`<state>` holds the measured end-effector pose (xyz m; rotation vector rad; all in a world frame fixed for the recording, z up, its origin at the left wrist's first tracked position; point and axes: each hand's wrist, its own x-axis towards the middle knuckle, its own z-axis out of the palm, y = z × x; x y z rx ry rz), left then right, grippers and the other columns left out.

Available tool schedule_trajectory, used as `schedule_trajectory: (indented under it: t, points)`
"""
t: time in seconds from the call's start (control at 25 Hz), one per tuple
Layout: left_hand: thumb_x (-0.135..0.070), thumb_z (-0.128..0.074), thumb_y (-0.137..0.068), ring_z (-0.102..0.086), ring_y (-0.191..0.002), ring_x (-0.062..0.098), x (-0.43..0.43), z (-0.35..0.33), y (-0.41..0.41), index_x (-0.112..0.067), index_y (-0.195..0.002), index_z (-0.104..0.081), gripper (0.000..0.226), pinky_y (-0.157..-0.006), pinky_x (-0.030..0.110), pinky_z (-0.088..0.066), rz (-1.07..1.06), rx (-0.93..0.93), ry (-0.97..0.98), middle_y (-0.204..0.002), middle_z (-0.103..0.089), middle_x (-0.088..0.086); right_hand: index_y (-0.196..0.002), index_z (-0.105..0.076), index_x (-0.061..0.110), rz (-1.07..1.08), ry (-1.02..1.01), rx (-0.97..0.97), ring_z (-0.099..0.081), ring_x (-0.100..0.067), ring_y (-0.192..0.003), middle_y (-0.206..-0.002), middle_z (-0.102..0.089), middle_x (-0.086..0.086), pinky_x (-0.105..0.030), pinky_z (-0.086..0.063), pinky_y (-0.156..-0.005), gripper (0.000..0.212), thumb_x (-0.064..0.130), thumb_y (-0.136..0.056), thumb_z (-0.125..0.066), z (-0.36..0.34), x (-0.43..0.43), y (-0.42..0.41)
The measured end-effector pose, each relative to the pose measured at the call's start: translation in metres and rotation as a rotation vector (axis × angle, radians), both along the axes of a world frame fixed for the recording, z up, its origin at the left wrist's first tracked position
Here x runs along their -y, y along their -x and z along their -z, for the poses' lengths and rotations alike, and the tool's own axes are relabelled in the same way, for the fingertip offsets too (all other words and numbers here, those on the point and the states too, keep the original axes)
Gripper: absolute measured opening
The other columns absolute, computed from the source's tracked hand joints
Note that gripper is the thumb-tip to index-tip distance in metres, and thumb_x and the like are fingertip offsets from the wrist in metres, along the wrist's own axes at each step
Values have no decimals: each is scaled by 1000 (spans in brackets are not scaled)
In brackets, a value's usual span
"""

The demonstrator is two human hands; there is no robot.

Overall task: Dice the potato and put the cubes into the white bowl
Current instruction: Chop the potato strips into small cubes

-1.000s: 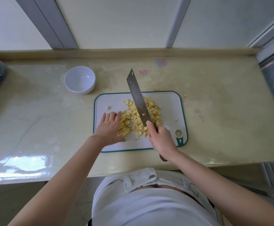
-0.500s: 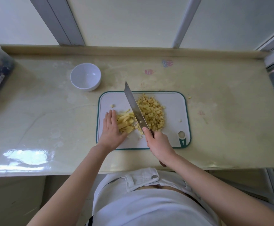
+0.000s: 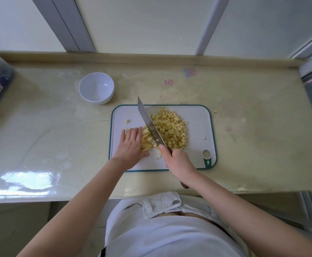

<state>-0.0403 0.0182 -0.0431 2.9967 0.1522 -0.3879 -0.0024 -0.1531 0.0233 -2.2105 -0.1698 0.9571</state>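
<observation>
A glossy cream tabletop [image 3: 253, 145] runs under grey window frames [image 3: 66, 25], with a board [image 3: 198, 115] at its middle. On the board, the left hand [image 3: 131, 143] presses flat on potato strips [image 3: 146, 140]. The right hand [image 3: 179, 162] grips a knife [image 3: 149, 121], and cubes [image 3: 172, 127] are heaped right of the blade. The bowl [image 3: 96, 88] stands beyond the board's far-left corner.

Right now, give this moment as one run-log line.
stage: dicing | right hand grips knife | left hand presses potato strips | white bowl empty
</observation>
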Motion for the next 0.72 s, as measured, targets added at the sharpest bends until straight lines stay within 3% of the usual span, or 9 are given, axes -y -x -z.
schedule_trajectory:
  t: [0.08, 0.16, 0.4, 0.56, 0.64, 0.72]
  points:
    - [-52, -70, -73, -50, -115, 32, 1, 8, 5, 2, -135, -32, 91, -105, 51, -34, 42, 97, -78, -123, -52, 16, -56, -42, 15, -29, 4, 28, -42, -19, -56, -56, -45, -1, -33, -38, -64, 55, 50, -99, -36, -2, 2, -2]
    - [-51, -73, -67, -58, -104, 33, 2, 12, 8, 2, -126, -37, 87, -95, 52, -43, 54, 149, -94, -111, -59, 16, -56, -41, 15, -41, 10, 39, -42, -20, -57, -57, -44, -1, -33, -37, -64, 55, 50, -99, -35, -3, 3, -2]
    - [-48, -73, -67, -59, -105, 34, 5, 11, 10, 2, -124, -38, 84, -94, 52, -45, 53, 148, -107, -112, -60, 18, -54, -36, 22, -74, 69, 26, -37, -12, -52, -54, -40, 5, -29, -33, -60, 53, 46, -101, -33, -8, -4, -2]
    - [-48, -72, -67, -59, -105, 34, 5, 11, 9, 3, -123, -42, 82, -93, 51, -47, 56, 137, -72, -111, -61, 18, -55, -34, 15, -107, 168, 47, -37, -18, -51, -55, -39, -3, -29, -29, -48, 56, 45, -102, -30, 1, -14, -3]
    - [-47, -72, -68, -59, -105, 34, 6, 12, 9, 5, -122, -49, 78, -93, 51, -47, 58, 126, -73, -111, -61, 18, -56, -41, 12, -104, 186, 69, -46, -25, -58, -58, -46, -6, -30, -33, -50, 58, 47, -102, -29, 9, -16, 1]
    - [-47, -68, -71, -59, -105, 35, 6, 12, 8, 5, -121, -51, 75, -93, 52, -47, 43, 123, -74, -111, -61, 19, -69, -60, 3, -76, 187, 101, -59, -31, -71, -71, -64, -11, -32, -45, -61, 64, 50, -101, -29, 18, -18, 5]
